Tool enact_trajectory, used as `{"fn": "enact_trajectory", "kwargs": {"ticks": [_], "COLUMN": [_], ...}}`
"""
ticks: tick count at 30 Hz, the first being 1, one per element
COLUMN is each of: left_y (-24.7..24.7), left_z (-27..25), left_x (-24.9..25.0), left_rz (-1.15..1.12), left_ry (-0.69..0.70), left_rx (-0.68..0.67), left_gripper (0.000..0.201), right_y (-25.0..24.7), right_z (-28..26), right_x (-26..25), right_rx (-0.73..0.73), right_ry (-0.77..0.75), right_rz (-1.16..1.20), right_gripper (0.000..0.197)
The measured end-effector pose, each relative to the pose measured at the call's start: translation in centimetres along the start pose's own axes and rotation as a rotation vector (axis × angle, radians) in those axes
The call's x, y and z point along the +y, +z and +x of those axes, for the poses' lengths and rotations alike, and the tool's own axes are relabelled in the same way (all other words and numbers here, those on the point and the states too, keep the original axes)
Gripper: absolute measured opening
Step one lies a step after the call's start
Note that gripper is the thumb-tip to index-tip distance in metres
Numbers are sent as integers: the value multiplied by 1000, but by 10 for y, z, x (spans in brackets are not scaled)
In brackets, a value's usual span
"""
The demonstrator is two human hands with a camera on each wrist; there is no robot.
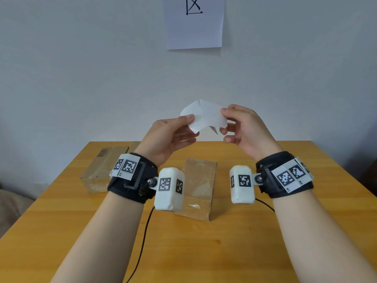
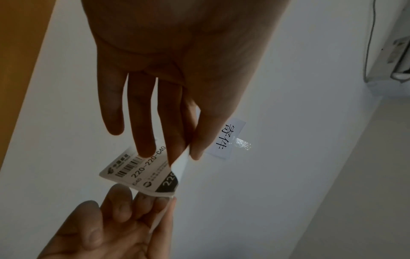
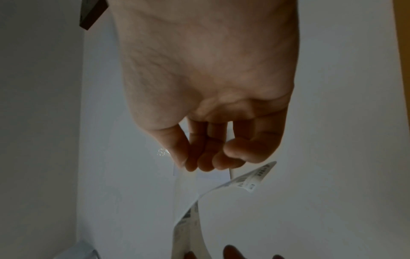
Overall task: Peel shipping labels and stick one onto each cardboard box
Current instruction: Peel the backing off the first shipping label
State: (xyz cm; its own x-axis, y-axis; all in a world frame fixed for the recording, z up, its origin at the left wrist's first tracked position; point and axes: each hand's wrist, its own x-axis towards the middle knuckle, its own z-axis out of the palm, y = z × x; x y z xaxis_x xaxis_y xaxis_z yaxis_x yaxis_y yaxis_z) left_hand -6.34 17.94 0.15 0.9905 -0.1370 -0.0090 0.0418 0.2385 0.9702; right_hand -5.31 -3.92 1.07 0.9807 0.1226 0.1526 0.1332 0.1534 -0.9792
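The white paper shipping label (image 1: 204,116), printed with barcodes and the code 220-220-C40 (image 2: 142,168), is held up in the air above the far half of the yellow-brown wooden table (image 1: 265,231), curled and partly parted from its glossy white backing sheet. The left hand (image 1: 169,137) pinches its 9 o'clock edge between thumb and forefinger, the other fingers stretched out loosely (the left wrist view shows them lying straight along the printed face). The right hand (image 1: 244,127) pinches the 3 o'clock edge, thumb on top and fingers curled beneath. Below the hands, near the table's middle, stands a brown cardboard box (image 1: 199,188) wrapped in shiny clear tape, its top bare. At 10 o'clock from it, well apart, lies a second, flatter brown cardboard box (image 1: 100,172) with a small barcode printed on its far end. A white paper sheet (image 1: 194,23) with a black drawn mark hangs on the pale wall at 12 o'clock.
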Motion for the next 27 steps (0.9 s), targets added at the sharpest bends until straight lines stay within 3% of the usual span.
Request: {"fn": "enact_trajectory", "kwargs": {"ticks": [8, 11, 19, 27], "left_y": [1, 0, -1, -5], "left_z": [-2, -1, 0, 3], "left_x": [3, 3, 3, 4], "left_rz": [-242, -306, -356, -417], "left_ry": [-71, -86, -86, -84], "left_rx": [-43, -50, -26, -10], "left_gripper": [9, 7, 9, 8], "right_y": [1, 1, -3, -5], "right_z": [-3, -4, -3, -2], "right_x": [-2, -4, -4, -5], "right_rx": [21, 40, 94, 102], "right_ry": [43, 64, 90, 78], "right_rz": [97, 136, 211, 223], "right_gripper": [40, 33, 19, 20]}}
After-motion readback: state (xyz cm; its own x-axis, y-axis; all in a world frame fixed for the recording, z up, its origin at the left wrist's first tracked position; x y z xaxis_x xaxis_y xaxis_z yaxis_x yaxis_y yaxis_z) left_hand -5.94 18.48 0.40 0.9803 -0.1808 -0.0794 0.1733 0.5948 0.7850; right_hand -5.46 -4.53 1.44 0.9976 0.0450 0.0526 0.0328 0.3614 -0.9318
